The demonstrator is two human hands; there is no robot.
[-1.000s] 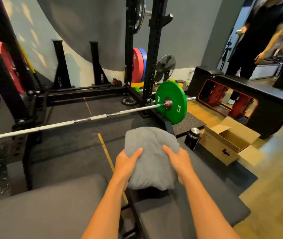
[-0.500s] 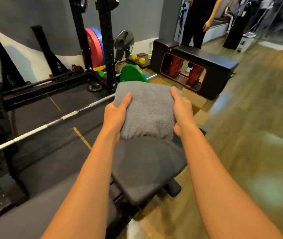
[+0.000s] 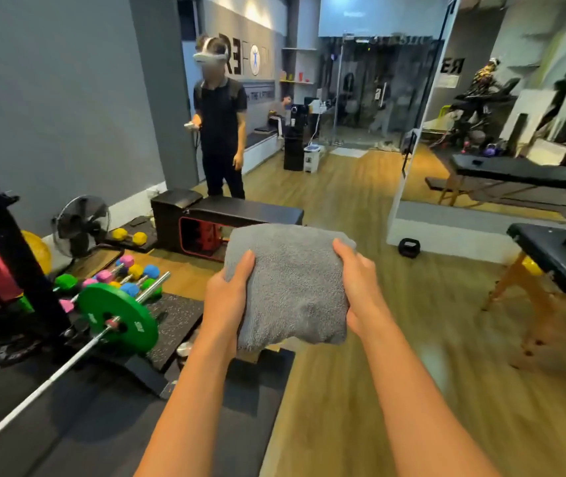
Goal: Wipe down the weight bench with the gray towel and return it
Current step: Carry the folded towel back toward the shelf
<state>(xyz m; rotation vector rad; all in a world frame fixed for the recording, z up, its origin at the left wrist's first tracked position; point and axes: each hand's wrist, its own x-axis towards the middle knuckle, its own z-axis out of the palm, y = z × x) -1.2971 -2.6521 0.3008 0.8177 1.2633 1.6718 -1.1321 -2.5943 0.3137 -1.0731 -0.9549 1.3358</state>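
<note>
Gym room, wood floor [image 3: 360, 390] on the right, black mat area on the left. View has swung up and right versus a second ago: then it looked down at the weight bench [image 3: 240, 401] with the rack behind; now the bench is only a dark pad edge low in frame under the forearms, and the open floor fills the view. Judgement: wiping is finished or dropped, and the person is turning away to carry the towel back; the return spot can't be told.

A black storage bench [image 3: 240, 211] stands ahead, with another person [image 3: 221, 132] wearing a headset behind it. Black massage tables [image 3: 557, 256] sit on the right. The barbell with green plate [image 3: 118, 320] lies on the left, a colored dumbbell rack [image 3: 126, 273] beyond it.

The gray towel [image 3: 288, 287], folded into a thick pad, is held up at chest level, clear of the bench, between both hands. Left hand [image 3: 228, 297] clamps the left edge, thumb on top, fingers curled beneath, hidden. Right hand [image 3: 360, 287] grips the right edge the same way. Same two-handed hold as before, just lifted off the pad.
</note>
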